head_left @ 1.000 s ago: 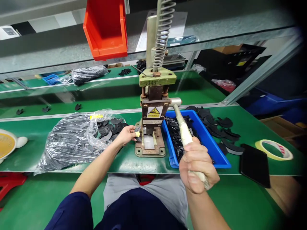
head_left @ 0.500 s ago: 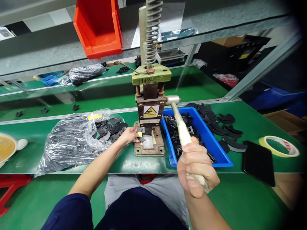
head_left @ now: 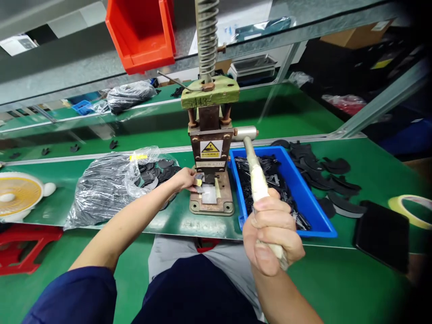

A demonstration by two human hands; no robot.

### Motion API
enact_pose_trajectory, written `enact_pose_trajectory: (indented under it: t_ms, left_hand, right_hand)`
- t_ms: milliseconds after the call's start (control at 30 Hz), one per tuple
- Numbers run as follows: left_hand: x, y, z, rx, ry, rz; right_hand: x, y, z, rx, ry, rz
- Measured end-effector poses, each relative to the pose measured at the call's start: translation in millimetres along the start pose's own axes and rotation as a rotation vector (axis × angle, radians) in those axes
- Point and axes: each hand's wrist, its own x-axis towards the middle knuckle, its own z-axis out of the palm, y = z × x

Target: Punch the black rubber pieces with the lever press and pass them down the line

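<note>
1. left hand (head_left: 184, 179): fingertips pinched on a small gray part (head_left: 199, 190), mostly hidden by the fingers. a yellow patch shows there; cannot tell if it sits on finger or part.
2. part's place: low at the left side of the press (head_left: 211, 126), over its base; contact with the base unclear.
3. handling, by judgement: light, thin, fairly stiff, perhaps smooth plastic; might snap if bent hard. best held by the outer left edge, fingertips outside the gap under the ram.
4. right hand (head_left: 274, 234): fist wrapped round the lower end of the lever (head_left: 258, 180). lever looks rigid, heavy to swing; pale wrapping should give grip, so hold low.
5. nearby: plastic bag (head_left: 104, 184) of dark pieces, left; blue bin (head_left: 308, 204), right.
</note>
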Motion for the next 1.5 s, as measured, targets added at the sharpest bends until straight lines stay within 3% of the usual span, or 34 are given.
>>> enact_pose_trajectory:
  t_ms: [133,267,433,533,633,767,867,933,1100,1333,1500]
  left_hand:
    - [5.7,7.3,-3.5,0.238,-0.029,0.109]
    - [3.1,3.1,-7.8,0.141,-0.088,0.085]
    - [3.2,-9.2,-10.2,-0.046,-0.162,0.075]
    - [9.5,-14.7,-17.8,-0.091,-0.112,0.067]
    - [16.1,-19.5,-44.4,-0.077,0.080,0.104]
    - [15.3,-32.4,-104.3,0.127,0.287,0.187]
    - [7.6,-47.6,-139.8,0.514,0.318,0.221]
    - [2.6,-57.7,-150.5,0.743,0.269,0.251]
    - [-5.2,-67.8,-146.7,1.026,0.272,0.299]
    - [-1.4,-45.3,-117.3,1.049,0.366,0.353]
    - [12.1,-30.6,-95.3,1.084,0.374,0.181]
  right_hand:
    - [-0.9,2.3,-4.0,-0.025,-0.040,0.007]
    - [0.2,1.6,-11.8,-0.041,-0.128,0.021]
    - [1.7,0.5,-13.9,-0.046,-0.136,-0.003]
    - [1.9,0.1,-11.3,-0.051,-0.125,0.012]
    - [2.0,0.9,-5.7,-0.046,-0.066,-0.006]
    - [2.4,5.1,2.0,-0.014,0.033,-0.054]
    - [2.7,8.9,4.9,0.005,0.067,-0.091]
    - [2.9,10.0,5.8,-0.002,0.080,-0.093]
    - [3.0,8.5,6.3,-0.022,0.076,-0.082]
    - [1.8,5.6,4.2,-0.006,0.040,-0.072]
    - [2.1,3.2,1.7,-0.006,0.009,-0.044]
